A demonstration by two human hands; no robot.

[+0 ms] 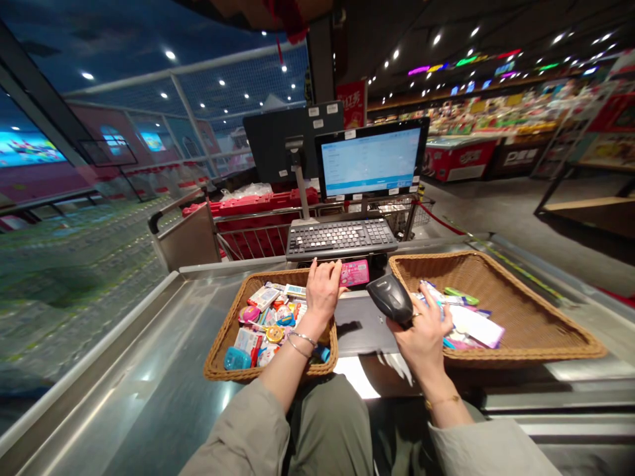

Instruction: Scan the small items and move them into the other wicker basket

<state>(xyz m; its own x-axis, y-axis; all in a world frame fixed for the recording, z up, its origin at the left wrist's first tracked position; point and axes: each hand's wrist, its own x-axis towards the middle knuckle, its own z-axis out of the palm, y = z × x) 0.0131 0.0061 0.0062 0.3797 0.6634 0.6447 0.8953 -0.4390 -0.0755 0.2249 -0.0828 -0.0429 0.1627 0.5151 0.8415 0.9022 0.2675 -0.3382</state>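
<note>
Gripping barcode scanner [390, 299] in right hand [425, 334], left hand [322, 291] at pink packet [354, 272], hands apart, steel checkout counter [149, 377], supermarket shelves [496, 112]

The right hand [424, 337] covers the grip of the black barcode scanner [390, 297] and hides part of the packets [461, 330] in the right wicker basket [540, 317]. The left hand [322, 291] blocks the far side of the left wicker basket [221, 350], whose small packaged goods [268, 324] carry print too tiny to read. Text on the monitor [370, 162] is also unreadable, and the far shelves [496, 112] blur.
</note>
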